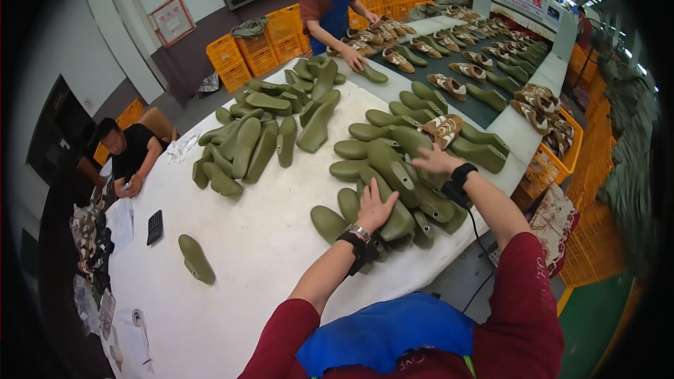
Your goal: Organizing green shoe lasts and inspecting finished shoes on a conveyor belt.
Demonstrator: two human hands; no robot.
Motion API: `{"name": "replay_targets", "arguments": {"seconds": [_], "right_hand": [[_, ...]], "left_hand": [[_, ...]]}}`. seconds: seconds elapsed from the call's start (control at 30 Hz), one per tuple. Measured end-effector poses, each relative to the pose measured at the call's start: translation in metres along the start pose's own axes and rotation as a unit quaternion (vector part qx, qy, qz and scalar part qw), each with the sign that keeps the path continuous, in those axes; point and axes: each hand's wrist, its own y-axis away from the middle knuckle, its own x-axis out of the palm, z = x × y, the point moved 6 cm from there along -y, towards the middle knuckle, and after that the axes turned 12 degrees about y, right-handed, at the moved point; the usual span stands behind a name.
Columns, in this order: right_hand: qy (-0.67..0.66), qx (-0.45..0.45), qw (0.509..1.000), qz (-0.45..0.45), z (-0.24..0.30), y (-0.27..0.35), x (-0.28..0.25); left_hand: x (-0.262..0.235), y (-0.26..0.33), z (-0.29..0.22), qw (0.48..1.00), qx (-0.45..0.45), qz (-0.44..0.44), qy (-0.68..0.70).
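Observation:
A heap of green shoe lasts (349, 170) lies on the white table in front of me, some side by side and some stacked. My left hand (377, 210) rests with spread fingers on one shoe last (398, 223) at the near side of the heap. Farther right, my right hand (438, 161) is over the lasts, its fingers apart and its palm turned down; whether the fingertips touch a last, I cannot tell. Just beyond it, a brown and white shoe (445, 128) sits among the lasts. Both wrists wear dark bands.
Another pile of lasts (263, 139) covers the table's far left, and a single last (196, 260) lies near a calculator (155, 227). A co-worker's hand (354, 58) touches a last beside the belt (460, 83) carrying shoes and lasts. A yellow crate (572, 151) of shoes stands right; someone sits left.

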Motion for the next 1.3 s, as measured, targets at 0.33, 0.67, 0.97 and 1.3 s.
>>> {"name": "replay_targets", "arguments": {"seconds": [0.33,0.67,0.97,1.3], "right_hand": [[0.026,0.032,0.986,-0.160,-0.025,0.007,0.061],[-0.166,-0.088,0.959,-0.211,0.087,0.111,0.031],[-0.109,-0.202,0.972,-0.053,0.254,0.140,0.063],[0.121,-0.352,0.926,0.067,0.365,0.025,0.004]], "left_hand": [[-0.043,0.022,0.026,0.987,0.016,0.058,0.152],[-0.362,0.197,0.205,0.880,-0.119,-0.393,-0.237],[-0.467,0.282,0.343,0.871,-0.215,-0.441,-0.009],[-0.477,0.268,0.350,0.808,-0.181,-0.546,0.131]]}}
